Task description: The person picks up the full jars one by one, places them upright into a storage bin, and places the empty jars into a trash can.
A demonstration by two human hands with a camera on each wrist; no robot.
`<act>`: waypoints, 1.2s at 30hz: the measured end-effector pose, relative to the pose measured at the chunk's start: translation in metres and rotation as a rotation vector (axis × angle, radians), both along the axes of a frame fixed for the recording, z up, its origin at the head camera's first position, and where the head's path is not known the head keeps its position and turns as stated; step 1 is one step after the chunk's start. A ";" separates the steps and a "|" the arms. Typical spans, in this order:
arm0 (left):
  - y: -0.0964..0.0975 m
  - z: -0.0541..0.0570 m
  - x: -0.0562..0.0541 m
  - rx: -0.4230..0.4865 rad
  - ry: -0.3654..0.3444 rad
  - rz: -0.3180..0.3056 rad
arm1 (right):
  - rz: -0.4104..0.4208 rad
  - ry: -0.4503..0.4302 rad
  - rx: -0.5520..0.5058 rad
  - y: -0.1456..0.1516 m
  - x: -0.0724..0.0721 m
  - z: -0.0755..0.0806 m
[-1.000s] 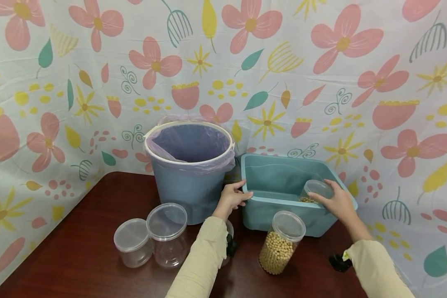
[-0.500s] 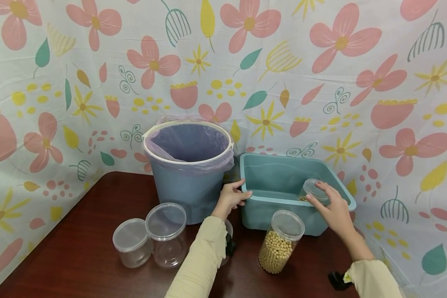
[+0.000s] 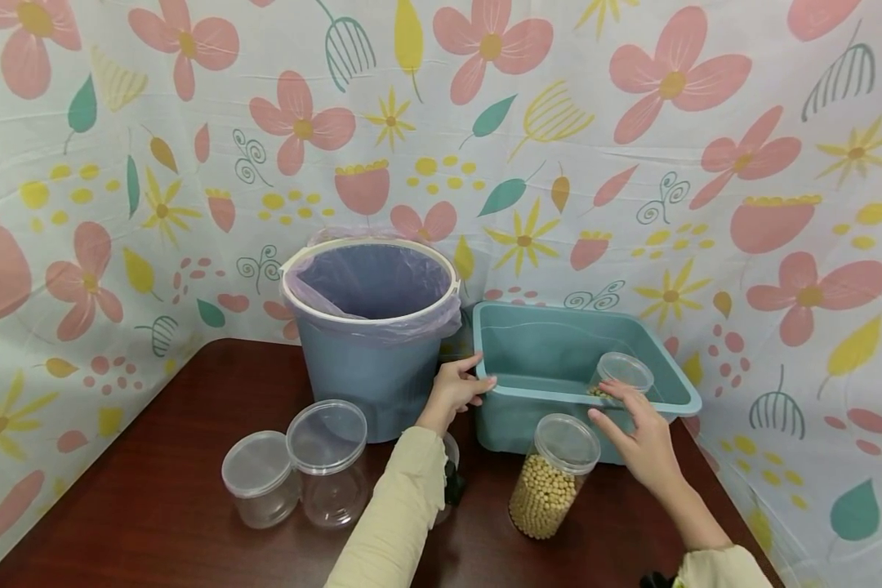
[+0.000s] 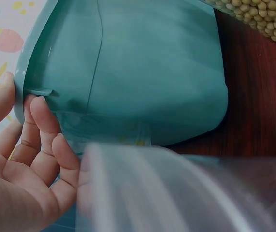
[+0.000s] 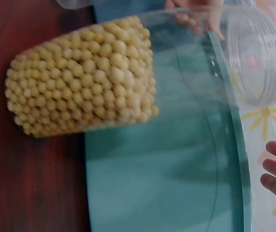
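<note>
A teal plastic basin point(image 3: 559, 425) stands on the table at right of centre. My left hand point(image 3: 457, 396) pinches its left rim between thumb and fingers; the left wrist view shows the thumb point(image 4: 0, 99) on one side of that rim. Inside the basin at the right sits a small clear lidded jar point(image 3: 627, 372) with pale yellow beans low in it. My right hand point(image 3: 645, 449) is over the front rim with loose, spread fingers, holding nothing. A taller clear jar point(image 3: 547, 494), largely filled with similar beans, stands in front of the basin and also fills much of the right wrist view point(image 5: 79, 82).
A blue bin point(image 3: 371, 384) with a purple liner stands left of the basin. Two clear lidded jars point(image 3: 331, 482) sit front left on the brown table point(image 3: 147, 490). Another clear jar point(image 3: 452, 447) is partly hidden behind the left forearm. Flowered cloth hangs behind.
My right hand has let go of the small jar in the basin and drawn back toward the front and left. My left hand has stayed at the basin's rim.
</note>
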State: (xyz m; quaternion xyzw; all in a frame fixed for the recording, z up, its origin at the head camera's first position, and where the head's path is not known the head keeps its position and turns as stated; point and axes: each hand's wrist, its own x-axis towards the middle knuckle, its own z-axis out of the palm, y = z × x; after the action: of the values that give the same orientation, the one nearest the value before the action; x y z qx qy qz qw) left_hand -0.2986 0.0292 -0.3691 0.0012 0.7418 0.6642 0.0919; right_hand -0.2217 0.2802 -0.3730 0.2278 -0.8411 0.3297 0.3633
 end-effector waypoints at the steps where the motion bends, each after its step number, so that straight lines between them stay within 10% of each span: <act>1: 0.000 0.000 0.000 -0.002 0.002 -0.002 | 0.013 0.014 0.002 -0.001 0.001 -0.001; 20: -0.001 0.001 0.001 0.009 -0.016 0.002 | 0.135 -0.117 0.079 -0.019 0.025 -0.025; 36: -0.001 0.000 0.000 -0.001 -0.011 0.000 | 0.083 -0.092 -0.031 -0.048 0.045 0.004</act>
State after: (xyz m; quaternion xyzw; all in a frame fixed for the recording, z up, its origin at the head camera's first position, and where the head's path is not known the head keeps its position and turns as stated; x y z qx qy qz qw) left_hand -0.2984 0.0280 -0.3693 -0.0025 0.7415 0.6641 0.0959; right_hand -0.1763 0.2323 -0.3691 0.2415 -0.8414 0.3675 0.3140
